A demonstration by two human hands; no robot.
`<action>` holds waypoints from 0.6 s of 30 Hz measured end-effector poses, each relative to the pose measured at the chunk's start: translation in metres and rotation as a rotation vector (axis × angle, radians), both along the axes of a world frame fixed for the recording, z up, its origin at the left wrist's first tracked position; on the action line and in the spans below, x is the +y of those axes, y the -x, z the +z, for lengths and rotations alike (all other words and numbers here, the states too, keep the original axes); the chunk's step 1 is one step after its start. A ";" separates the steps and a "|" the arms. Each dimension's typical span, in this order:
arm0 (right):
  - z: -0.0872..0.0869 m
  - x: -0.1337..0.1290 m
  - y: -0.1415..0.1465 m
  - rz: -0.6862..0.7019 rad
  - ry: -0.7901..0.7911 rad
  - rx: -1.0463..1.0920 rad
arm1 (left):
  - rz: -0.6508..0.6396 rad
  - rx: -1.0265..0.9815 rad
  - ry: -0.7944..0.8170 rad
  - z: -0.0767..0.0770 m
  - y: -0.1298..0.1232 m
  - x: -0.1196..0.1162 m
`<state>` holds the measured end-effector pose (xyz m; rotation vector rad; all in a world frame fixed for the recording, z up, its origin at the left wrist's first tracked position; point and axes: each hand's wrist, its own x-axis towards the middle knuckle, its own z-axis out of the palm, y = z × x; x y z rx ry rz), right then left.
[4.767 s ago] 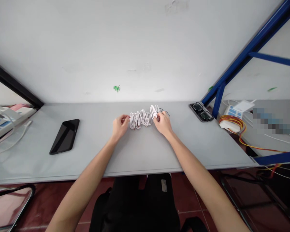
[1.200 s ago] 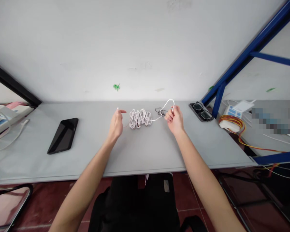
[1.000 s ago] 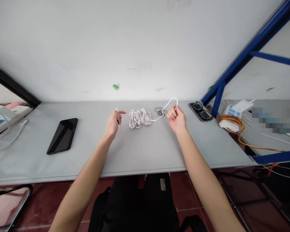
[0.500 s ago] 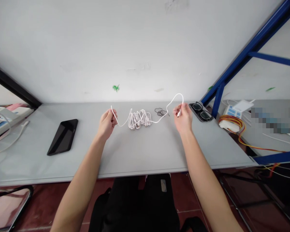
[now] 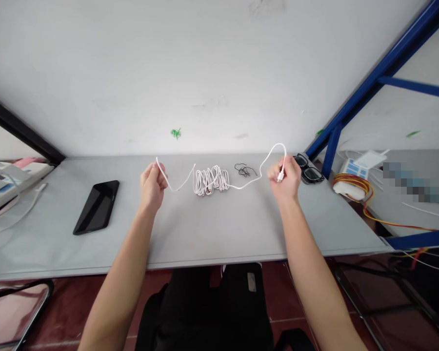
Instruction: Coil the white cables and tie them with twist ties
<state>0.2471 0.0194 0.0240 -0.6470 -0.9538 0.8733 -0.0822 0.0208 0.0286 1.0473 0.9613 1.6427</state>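
Observation:
Folded white cable bundles lie side by side at the middle of the grey table. From them a white cable runs out to both sides. My left hand, left of the bundles, pinches one stretch of it, with a short length sticking up above the fingers. On the right, my right hand is closed round the other end, where a white connector shows at the fingers and the cable arches above. Thin black ties lie between the bundles and my right hand.
A black tablet lies on the grey table at the left. Black-framed glasses sit behind my right hand. Further right are a blue metal frame and red and yellow wires. Power strips and cables lie at the far left.
My hands have moved farther apart, the left one to the left and the right one to the right. The cable between them is drawn out wider, and the connector shows more clearly.

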 end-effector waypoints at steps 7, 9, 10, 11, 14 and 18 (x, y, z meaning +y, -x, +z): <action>-0.003 0.001 -0.001 0.077 0.086 -0.063 | -0.101 -0.026 0.086 -0.002 0.003 0.002; -0.005 0.002 0.001 0.057 0.114 -0.091 | -0.103 0.024 0.063 -0.006 0.004 0.003; -0.006 0.002 0.002 0.051 0.128 -0.100 | -0.104 0.054 0.056 -0.007 0.004 0.003; -0.007 0.002 0.002 0.047 0.141 -0.104 | -0.103 0.085 0.050 -0.008 0.005 0.003; -0.009 0.004 0.002 0.024 0.157 -0.086 | -0.075 0.154 0.051 -0.011 0.008 0.005; -0.010 0.006 -0.001 -0.025 0.144 -0.053 | -0.042 0.154 0.073 -0.009 0.010 0.005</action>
